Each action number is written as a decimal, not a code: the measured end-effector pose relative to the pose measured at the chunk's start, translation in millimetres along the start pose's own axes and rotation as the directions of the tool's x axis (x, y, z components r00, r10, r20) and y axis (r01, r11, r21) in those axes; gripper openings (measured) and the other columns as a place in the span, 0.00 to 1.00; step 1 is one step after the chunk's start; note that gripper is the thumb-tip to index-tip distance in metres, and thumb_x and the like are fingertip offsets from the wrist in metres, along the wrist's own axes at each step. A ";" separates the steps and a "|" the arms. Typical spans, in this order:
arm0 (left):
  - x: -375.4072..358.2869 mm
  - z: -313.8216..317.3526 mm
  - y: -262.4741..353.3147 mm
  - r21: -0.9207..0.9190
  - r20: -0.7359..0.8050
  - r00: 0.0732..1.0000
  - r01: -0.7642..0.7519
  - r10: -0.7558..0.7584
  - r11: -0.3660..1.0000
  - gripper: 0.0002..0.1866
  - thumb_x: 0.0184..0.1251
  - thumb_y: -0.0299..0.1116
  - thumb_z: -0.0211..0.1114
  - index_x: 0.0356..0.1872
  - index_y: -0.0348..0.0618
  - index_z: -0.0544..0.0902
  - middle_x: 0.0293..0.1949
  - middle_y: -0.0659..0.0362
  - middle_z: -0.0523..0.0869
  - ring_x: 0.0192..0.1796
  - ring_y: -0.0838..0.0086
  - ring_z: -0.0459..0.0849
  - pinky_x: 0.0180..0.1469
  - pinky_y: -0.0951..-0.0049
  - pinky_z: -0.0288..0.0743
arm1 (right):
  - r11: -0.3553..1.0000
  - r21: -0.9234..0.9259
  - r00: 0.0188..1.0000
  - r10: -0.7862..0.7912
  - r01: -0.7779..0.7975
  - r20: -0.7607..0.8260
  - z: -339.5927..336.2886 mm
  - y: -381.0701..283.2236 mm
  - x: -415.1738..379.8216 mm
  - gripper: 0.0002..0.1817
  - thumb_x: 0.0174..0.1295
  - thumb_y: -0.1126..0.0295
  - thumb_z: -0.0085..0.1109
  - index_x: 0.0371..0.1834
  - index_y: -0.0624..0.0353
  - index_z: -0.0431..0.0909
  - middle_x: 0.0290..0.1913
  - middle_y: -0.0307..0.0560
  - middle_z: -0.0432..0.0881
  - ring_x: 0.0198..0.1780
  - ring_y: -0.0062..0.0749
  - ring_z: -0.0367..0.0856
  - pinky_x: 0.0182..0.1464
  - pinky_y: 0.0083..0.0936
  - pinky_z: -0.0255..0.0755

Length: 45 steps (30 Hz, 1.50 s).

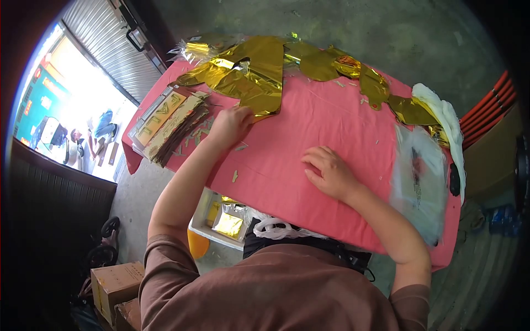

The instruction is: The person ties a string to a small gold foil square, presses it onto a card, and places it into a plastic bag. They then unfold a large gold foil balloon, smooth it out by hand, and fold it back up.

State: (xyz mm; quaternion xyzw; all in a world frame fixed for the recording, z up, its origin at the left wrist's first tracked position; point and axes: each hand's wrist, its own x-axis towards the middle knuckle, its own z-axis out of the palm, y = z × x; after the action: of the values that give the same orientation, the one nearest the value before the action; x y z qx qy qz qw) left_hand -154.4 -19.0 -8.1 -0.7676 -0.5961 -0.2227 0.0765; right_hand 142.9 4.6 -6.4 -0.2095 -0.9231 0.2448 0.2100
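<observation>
My left hand is at the near corner of a flat, uninflated gold foil balloon, its fingers closed on the edge. The foil spreads away from me over the far left of the pink-covered table. My right hand rests over the middle of the cloth with fingers apart and nothing in them. Left of my left hand is a stack of printed cards, the top one reading "FALL". More gold foil pieces lie along the far edge.
Clear plastic bags lie at the table's right, beside a white cloth. Small paper scraps dot the tablecloth. Below the near edge, a white bin holds packets of folded gold foil. Cardboard boxes stand on the floor at lower left.
</observation>
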 end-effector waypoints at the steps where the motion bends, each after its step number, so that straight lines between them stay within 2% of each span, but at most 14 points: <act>1: 0.3 0.5 -0.6 -0.100 -0.033 0.991 0.128 -0.132 0.987 0.09 0.55 0.34 0.64 0.30 0.38 0.80 0.26 0.56 0.82 0.29 0.59 0.79 0.36 0.62 0.75 | 0.999 0.047 0.999 0.012 -0.014 0.044 0.0 1.8 8.8 0.14 0.54 0.72 0.57 0.44 0.63 0.75 0.49 0.52 0.76 0.55 0.46 0.72 0.58 0.36 0.66; 6: 5.5 -0.5 -19.8 -0.453 0.063 0.885 0.437 -0.461 0.777 0.09 0.56 0.34 0.68 0.25 0.38 0.81 0.16 0.62 0.79 0.15 0.75 0.72 0.20 0.73 0.66 | 0.988 0.151 0.998 0.047 -0.039 -0.050 19.1 22.9 59.5 0.16 0.55 0.72 0.55 0.46 0.66 0.74 0.49 0.55 0.76 0.55 0.48 0.73 0.57 0.34 0.67; 8: 10.3 -12.4 -23.4 -0.578 0.410 0.728 0.673 -0.549 0.461 0.09 0.59 0.35 0.68 0.27 0.41 0.82 0.17 0.66 0.77 0.14 0.86 0.65 0.15 0.81 0.54 | 0.983 0.173 0.994 0.068 -0.054 -0.080 29.2 29.8 77.7 0.17 0.55 0.72 0.55 0.48 0.67 0.73 0.52 0.56 0.75 0.57 0.48 0.72 0.59 0.33 0.66; 15: 17.5 -7.9 -29.0 -0.525 0.470 0.650 0.750 -0.597 0.403 0.10 0.62 0.37 0.65 0.29 0.40 0.80 0.18 0.64 0.78 0.15 0.84 0.67 0.17 0.80 0.58 | 0.998 0.067 0.963 0.002 0.017 -0.270 58.0 29.2 120.0 0.23 0.59 0.69 0.53 0.57 0.67 0.69 0.64 0.59 0.66 0.65 0.48 0.64 0.66 0.33 0.60; 17: 16.2 5.5 -32.0 -0.331 -0.039 0.910 0.379 -0.413 0.864 0.09 0.62 0.35 0.63 0.31 0.39 0.79 0.19 0.58 0.79 0.19 0.74 0.75 0.25 0.72 0.69 | 0.999 0.031 0.974 -0.024 0.032 -0.224 61.9 27.2 117.2 0.22 0.59 0.68 0.53 0.56 0.67 0.70 0.64 0.59 0.65 0.65 0.49 0.64 0.66 0.34 0.59; 20: 31.7 -9.1 -19.8 -0.249 -0.182 0.847 0.451 -0.499 0.857 0.08 0.61 0.34 0.62 0.34 0.39 0.79 0.22 0.53 0.80 0.27 0.65 0.81 0.35 0.67 0.73 | 0.998 -0.060 0.993 -0.023 0.017 -0.112 62.5 26.6 109.6 0.22 0.59 0.67 0.54 0.55 0.67 0.70 0.66 0.59 0.63 0.66 0.51 0.62 0.68 0.36 0.57; 24: 47.4 -25.0 -26.2 -0.267 -0.080 0.956 0.253 -0.283 0.930 0.09 0.58 0.33 0.63 0.38 0.42 0.81 0.27 0.51 0.83 0.31 0.62 0.83 0.34 0.66 0.75 | 0.994 -0.102 0.989 -0.045 0.030 -0.143 63.5 26.9 109.3 0.21 0.60 0.66 0.53 0.54 0.67 0.71 0.66 0.59 0.62 0.68 0.51 0.60 0.68 0.37 0.55; 27: 83.7 -48.2 -56.9 0.391 0.122 0.949 0.223 -0.290 0.893 0.12 0.56 0.30 0.60 0.42 0.46 0.83 0.33 0.52 0.84 0.36 0.64 0.85 0.36 0.66 0.77 | 0.978 -0.189 0.980 -0.122 0.091 -0.158 69.6 29.1 112.5 0.21 0.61 0.65 0.51 0.55 0.65 0.70 0.66 0.57 0.63 0.68 0.50 0.59 0.69 0.38 0.54; 29: 122.6 -84.5 -100.6 0.320 -0.084 0.954 0.300 -0.288 0.899 0.09 0.60 0.38 0.58 0.35 0.48 0.82 0.32 0.52 0.84 0.36 0.60 0.84 0.39 0.60 0.78 | 0.968 -0.237 0.986 -0.113 0.081 -0.124 69.3 30.1 107.9 0.21 0.62 0.65 0.50 0.55 0.65 0.70 0.66 0.56 0.63 0.68 0.49 0.59 0.69 0.39 0.53; 31: 145.3 -132.6 -94.3 0.260 -0.640 0.768 0.182 0.028 0.948 0.06 0.58 0.36 0.58 0.30 0.47 0.80 0.27 0.53 0.80 0.32 0.62 0.83 0.27 0.64 0.76 | 0.977 -0.209 0.996 -0.047 0.031 -0.073 68.6 26.7 109.0 0.21 0.62 0.65 0.49 0.56 0.64 0.68 0.66 0.54 0.64 0.69 0.48 0.58 0.70 0.40 0.51; 32: 156.3 -159.6 -89.5 0.120 -0.551 0.798 0.363 -0.242 0.924 0.14 0.62 0.37 0.56 0.40 0.36 0.81 0.43 0.42 0.81 0.52 0.51 0.77 0.57 0.60 0.66 | 0.978 -0.209 0.996 -0.046 0.030 -0.073 70.6 28.2 107.6 0.21 0.62 0.65 0.49 0.56 0.64 0.68 0.66 0.54 0.64 0.69 0.48 0.58 0.70 0.40 0.51; 34: 180.5 -181.0 -92.5 0.175 -0.820 0.571 0.314 -0.038 0.933 0.14 0.62 0.36 0.55 0.37 0.34 0.79 0.37 0.42 0.81 0.45 0.47 0.78 0.50 0.58 0.70 | 0.981 -0.192 0.993 -0.059 0.039 -0.102 72.7 30.6 109.4 0.21 0.63 0.65 0.49 0.57 0.63 0.68 0.65 0.52 0.65 0.69 0.47 0.59 0.70 0.41 0.51; 42: 207.1 -231.9 11.8 0.094 -0.874 0.471 -0.075 0.118 0.993 0.10 0.63 0.32 0.56 0.35 0.35 0.78 0.28 0.49 0.81 0.32 0.61 0.81 0.38 0.69 0.73 | 0.980 -0.199 0.995 -0.045 0.025 -0.094 71.0 27.1 108.7 0.21 0.62 0.65 0.49 0.57 0.62 0.68 0.65 0.53 0.65 0.69 0.46 0.59 0.70 0.38 0.51; 45: 183.6 -213.4 73.8 -0.142 -0.703 0.710 -0.187 0.034 0.972 0.08 0.61 0.31 0.60 0.37 0.36 0.78 0.30 0.50 0.82 0.32 0.63 0.81 0.36 0.69 0.74 | 0.987 -0.161 0.991 -0.029 0.007 -0.132 67.0 27.2 105.1 0.22 0.62 0.65 0.50 0.58 0.63 0.66 0.65 0.56 0.64 0.69 0.47 0.58 0.70 0.38 0.51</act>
State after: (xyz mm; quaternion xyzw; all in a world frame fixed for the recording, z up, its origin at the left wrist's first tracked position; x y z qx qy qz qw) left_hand -103.0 40.6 272.0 -0.6654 -0.4502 -0.5494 0.2296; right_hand 31.1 53.3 -44.2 -0.2332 -0.9255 0.1535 0.2561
